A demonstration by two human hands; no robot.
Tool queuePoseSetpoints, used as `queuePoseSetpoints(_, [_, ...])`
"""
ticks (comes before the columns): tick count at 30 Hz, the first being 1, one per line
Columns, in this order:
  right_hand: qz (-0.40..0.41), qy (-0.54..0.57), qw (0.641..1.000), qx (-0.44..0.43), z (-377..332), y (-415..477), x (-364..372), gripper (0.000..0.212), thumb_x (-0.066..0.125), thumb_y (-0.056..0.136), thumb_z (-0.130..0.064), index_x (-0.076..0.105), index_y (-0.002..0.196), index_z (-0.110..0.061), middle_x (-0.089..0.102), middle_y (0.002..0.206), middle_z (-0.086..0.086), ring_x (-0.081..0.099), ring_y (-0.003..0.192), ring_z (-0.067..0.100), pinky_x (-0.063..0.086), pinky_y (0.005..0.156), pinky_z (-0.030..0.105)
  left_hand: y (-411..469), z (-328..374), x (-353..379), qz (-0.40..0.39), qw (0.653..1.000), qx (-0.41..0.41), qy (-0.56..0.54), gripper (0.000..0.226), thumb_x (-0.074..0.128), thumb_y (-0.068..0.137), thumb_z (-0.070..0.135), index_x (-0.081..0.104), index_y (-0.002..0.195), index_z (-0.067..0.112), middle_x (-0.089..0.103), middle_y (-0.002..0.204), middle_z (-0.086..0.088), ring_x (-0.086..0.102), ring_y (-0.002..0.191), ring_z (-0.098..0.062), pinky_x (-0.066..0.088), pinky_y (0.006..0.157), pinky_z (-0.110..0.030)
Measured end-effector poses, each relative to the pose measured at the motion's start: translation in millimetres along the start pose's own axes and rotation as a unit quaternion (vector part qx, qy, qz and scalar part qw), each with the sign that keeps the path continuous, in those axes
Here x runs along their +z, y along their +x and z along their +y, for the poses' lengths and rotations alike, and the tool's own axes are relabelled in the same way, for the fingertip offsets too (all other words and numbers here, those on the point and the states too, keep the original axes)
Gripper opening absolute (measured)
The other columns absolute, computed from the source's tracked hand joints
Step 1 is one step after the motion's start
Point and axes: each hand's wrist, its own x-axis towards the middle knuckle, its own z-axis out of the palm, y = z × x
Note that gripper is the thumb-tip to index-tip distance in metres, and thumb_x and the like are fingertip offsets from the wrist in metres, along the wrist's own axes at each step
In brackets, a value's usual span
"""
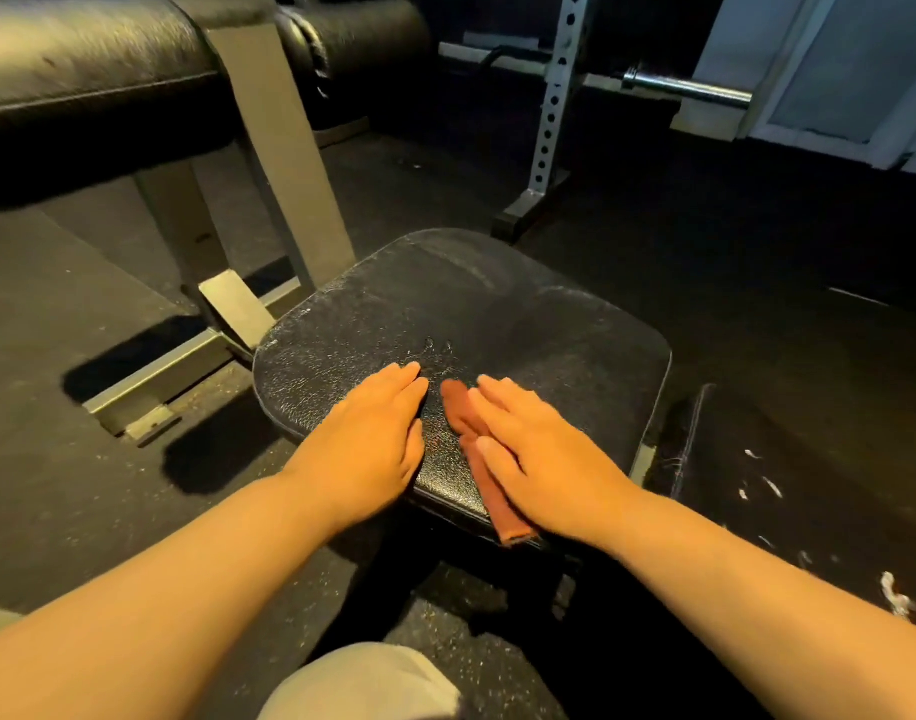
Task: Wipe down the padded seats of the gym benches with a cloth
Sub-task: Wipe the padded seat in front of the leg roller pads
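Under the flat right hand [541,459] lies a folded cloth [489,475], pressed for wiping, while the flat left hand [367,439] steadies the padded seat [497,309]

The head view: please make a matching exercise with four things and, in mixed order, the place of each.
Things:
1. folded reddish-brown cloth
2. left hand
3. chrome barbell end
4. white perforated steel upright

Places:
a. far right, by the window
b. under the right hand
c. flat on the black padded seat, beside the cloth
d. standing on the floor beyond the seat

Pairs: 1-b, 2-c, 3-a, 4-d
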Motion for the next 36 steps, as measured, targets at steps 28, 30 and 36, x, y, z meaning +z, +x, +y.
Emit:
queuePoseSetpoints(28, [-0.017, -0.01, 1.0, 0.021, -15, 43, 3, 0.044, 0.037, 0.106, -0.024, 0.04, 0.149, -0.014, 0.031, 0.158, 0.005, 0.025, 0.146, 0.026, 0.017, 0.12, 0.037, -11, -2, -16, -0.024, 0.999, -0.04, 0.004, 0.042, 0.042, 0.102, 0.022, 0.046, 0.141, 0.005, 0.044, 0.147, -0.01, 0.035, 0.14, -0.027, 0.022, 0.118, -0.034])
queuePoseSetpoints(30, [-0.029, -0.047, 0.998, -0.043, -11, 18, 0, 0.05, 0.029, 0.107, -0.034, 0.032, 0.156, -0.023, 0.024, 0.164, -0.005, 0.014, 0.152, 0.017, 0.005, 0.123, 0.037, -8, -3, -17, -0.024, 0.999, -0.04, 0.002, 0.044, 0.04, 0.103, 0.024, 0.043, 0.144, 0.007, 0.041, 0.15, -0.009, 0.033, 0.141, -0.025, 0.019, 0.119, -0.031])
queuePoseSetpoints(36, [0.087, -0.21, 0.938, 0.261, 64, 41, -25, 0.045, 0.04, 0.099, -0.028, 0.054, 0.134, -0.002, 0.04, 0.149, 0.021, 0.029, 0.14, 0.041, 0.026, 0.114, 0.055, -5, -5, -17, -0.033, 0.999, -0.037, 0.02, 0.045, 0.037, 0.104, 0.028, 0.041, 0.145, 0.008, 0.04, 0.149, -0.007, 0.033, 0.139, -0.024, 0.02, 0.117, -0.03])
